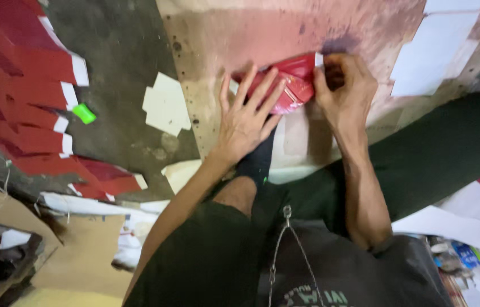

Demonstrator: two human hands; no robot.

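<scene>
- The left hand (244, 120) lies flat on a glossy red paper piece (285, 84), fingers spread wide — pressing, not gripping.
- The right hand (345, 91) pinches the piece's upper right corner, fingers closed on its edge.
- The piece rests on a stained board (240, 34) on the floor.
- Left of the board — a fanned stack of red sheets (18, 85) and a small green scrap (84, 113).

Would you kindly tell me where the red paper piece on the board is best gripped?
Probably at its upper right corner, from the right: the red paper piece lies flat, the left hand presses its left part, and the right hand already pinches that free edge.
</scene>
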